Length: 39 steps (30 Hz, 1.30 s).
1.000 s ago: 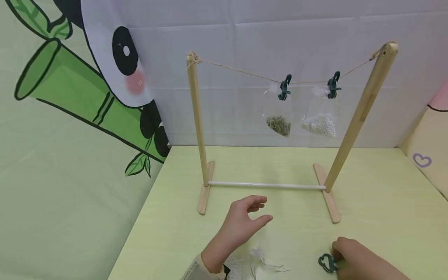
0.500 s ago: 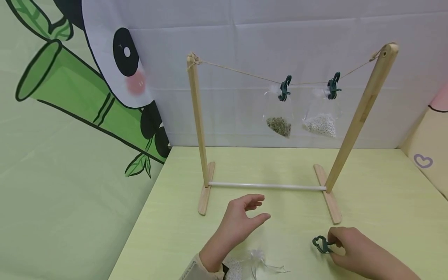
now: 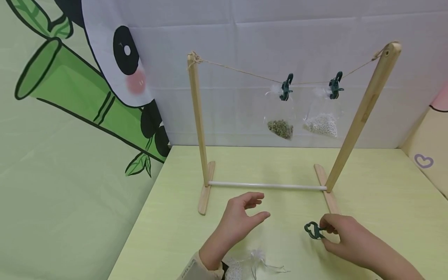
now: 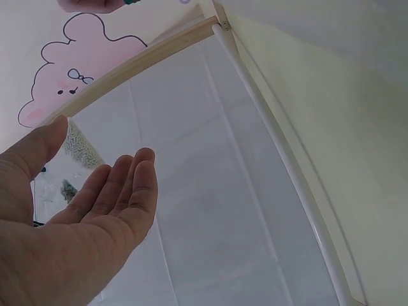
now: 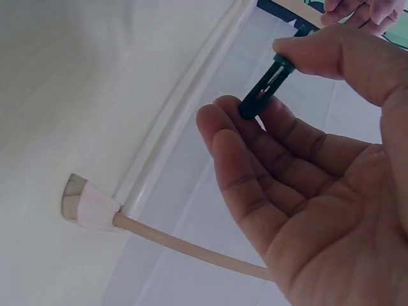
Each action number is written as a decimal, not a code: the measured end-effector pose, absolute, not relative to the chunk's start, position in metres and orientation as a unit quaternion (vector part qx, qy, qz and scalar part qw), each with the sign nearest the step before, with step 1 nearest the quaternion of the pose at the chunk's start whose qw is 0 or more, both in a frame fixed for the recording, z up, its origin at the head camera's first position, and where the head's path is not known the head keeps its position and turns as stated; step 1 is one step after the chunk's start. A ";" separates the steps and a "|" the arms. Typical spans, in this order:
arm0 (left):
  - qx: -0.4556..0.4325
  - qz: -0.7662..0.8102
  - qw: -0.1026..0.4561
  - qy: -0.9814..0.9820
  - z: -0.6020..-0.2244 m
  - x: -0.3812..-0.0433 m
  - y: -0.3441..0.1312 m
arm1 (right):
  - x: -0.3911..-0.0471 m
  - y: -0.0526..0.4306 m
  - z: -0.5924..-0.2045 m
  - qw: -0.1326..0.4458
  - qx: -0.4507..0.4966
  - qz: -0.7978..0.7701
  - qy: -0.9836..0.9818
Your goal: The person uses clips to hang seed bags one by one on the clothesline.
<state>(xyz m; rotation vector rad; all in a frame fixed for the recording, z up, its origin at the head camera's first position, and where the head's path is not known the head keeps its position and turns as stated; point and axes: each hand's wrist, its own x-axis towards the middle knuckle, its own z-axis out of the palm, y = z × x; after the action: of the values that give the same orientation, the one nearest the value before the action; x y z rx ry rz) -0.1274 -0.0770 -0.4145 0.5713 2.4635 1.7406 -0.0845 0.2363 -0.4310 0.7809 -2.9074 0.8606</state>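
Observation:
In the head view my right hand (image 3: 350, 239) pinches a dark green clip (image 3: 314, 230) between thumb and fingers, above the table's right part. The right wrist view shows the same clip (image 5: 264, 89) at my thumb and fingertips. My left hand (image 3: 238, 221) hovers near the middle with relaxed, parted fingers and holds nothing. Below it lies a clear bag (image 3: 234, 269) of white grains with loose strings, partly hidden by my wrist. Two similar clips on the stand's cord (image 3: 241, 71) hold a bag of greenish grains (image 3: 280, 129) and a bag of white grains (image 3: 322, 124).
The wooden stand has a left post (image 3: 198, 120), a right post (image 3: 364, 112) and a white bottom rod (image 3: 267, 185). Its feet rest on the pale table (image 3: 168, 233). A printed cloth (image 3: 70, 202) hangs at the left, a white one (image 3: 238, 35) behind.
My right hand has lifted the green clip from near the table's front and carried it up and to the left. The left hand has barely moved.

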 end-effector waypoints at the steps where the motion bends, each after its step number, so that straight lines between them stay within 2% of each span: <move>1: 0.186 0.567 0.036 0.802 -0.414 -0.128 -0.077 | -0.086 0.235 -0.429 0.014 0.251 0.274 -0.928; 17: 0.189 0.564 0.035 0.803 -0.413 -0.129 -0.075 | -0.103 0.212 -0.409 0.139 0.306 0.273 -0.902; 23: 0.195 0.564 0.034 0.802 -0.412 -0.129 -0.073 | -0.113 0.203 -0.400 0.152 0.324 0.276 -0.892; 32: 0.198 0.559 0.038 0.804 -0.412 -0.131 -0.069 | -0.120 0.193 -0.389 0.138 0.331 0.292 -0.887; 39: 0.208 0.563 0.043 0.799 -0.410 -0.132 -0.066 | -0.124 0.186 -0.387 0.156 0.347 0.284 -0.880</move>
<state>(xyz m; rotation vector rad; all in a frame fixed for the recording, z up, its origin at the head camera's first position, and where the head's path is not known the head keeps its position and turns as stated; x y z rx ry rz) -0.1323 -0.0656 -0.4100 0.6371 2.4433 1.7208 -0.1242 0.1863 -0.3873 0.9934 -2.5212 0.8126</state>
